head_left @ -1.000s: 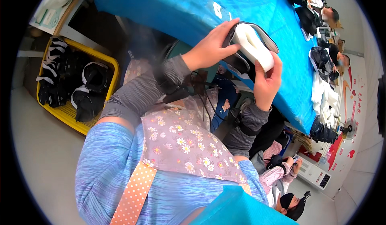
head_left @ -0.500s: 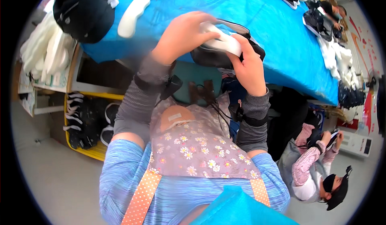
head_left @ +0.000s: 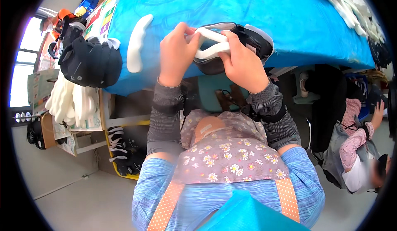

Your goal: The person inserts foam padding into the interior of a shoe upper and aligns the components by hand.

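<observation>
While L hand [head_left: 175, 55] & R hand [head_left: 245, 65] clamp fingers on bent insert [head_left: 213, 50] over shoe [head_left: 253, 41], fit seems incomplete; 2nd insert [head_left: 137, 45] loose L of shoe.

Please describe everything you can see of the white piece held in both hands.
The white piece looks smooth and foam-like, its two strands spread around a gap. The left hand pinches its left end, the right hand its right. It shows over the dark shoe's opening; whether they touch is unclear.
</observation>
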Demonstrator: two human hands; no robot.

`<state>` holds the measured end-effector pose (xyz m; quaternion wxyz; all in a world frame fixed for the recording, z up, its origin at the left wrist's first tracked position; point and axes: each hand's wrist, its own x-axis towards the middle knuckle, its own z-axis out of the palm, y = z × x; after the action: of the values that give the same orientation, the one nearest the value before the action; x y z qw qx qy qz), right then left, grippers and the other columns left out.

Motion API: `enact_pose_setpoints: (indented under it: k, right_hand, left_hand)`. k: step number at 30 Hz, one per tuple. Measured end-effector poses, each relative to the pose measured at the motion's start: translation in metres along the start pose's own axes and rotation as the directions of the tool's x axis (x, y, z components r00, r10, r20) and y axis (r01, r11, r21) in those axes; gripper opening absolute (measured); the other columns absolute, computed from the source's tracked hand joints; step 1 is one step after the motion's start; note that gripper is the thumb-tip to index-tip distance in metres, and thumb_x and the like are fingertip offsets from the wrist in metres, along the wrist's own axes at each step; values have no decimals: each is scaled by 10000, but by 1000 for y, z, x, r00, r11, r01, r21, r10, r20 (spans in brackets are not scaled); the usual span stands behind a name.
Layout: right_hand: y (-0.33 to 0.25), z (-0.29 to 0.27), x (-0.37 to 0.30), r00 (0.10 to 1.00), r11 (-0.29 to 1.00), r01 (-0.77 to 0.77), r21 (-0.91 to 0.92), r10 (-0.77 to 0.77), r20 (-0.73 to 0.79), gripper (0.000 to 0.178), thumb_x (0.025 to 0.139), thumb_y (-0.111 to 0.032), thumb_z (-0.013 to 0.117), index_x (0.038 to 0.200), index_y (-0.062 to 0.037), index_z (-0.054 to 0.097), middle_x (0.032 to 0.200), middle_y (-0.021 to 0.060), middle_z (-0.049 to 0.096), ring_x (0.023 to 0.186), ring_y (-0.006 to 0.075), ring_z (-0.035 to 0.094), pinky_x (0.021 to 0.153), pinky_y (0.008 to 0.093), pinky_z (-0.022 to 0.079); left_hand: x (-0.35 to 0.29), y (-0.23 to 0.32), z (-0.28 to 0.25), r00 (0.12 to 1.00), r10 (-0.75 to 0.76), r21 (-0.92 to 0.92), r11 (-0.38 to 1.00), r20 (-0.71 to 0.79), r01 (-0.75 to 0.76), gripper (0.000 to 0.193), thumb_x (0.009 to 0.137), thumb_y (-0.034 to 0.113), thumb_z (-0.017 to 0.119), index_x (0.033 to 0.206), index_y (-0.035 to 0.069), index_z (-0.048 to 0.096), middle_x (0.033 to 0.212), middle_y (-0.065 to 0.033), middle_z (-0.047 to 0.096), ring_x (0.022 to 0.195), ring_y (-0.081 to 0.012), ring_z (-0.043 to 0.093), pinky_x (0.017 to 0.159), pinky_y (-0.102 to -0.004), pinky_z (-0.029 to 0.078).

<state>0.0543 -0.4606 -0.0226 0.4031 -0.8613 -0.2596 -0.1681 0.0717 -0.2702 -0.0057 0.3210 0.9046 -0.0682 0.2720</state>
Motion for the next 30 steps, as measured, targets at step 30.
enact_pose_setpoints:
  k: [30]
  right_hand:
    - [23, 14, 11, 966, 810, -254, 529, 236, 103, 350, 880, -98, 509, 1176, 87, 482, 1076, 311, 613, 1030, 435, 593, 867, 452, 472]
  left_hand:
    - [34, 15, 5, 848, 378, -325, 909, 373, -262, 367, 866, 18, 619, 1228, 75, 640, 1256, -134, 633, 1105, -273, 635, 905, -332, 503]
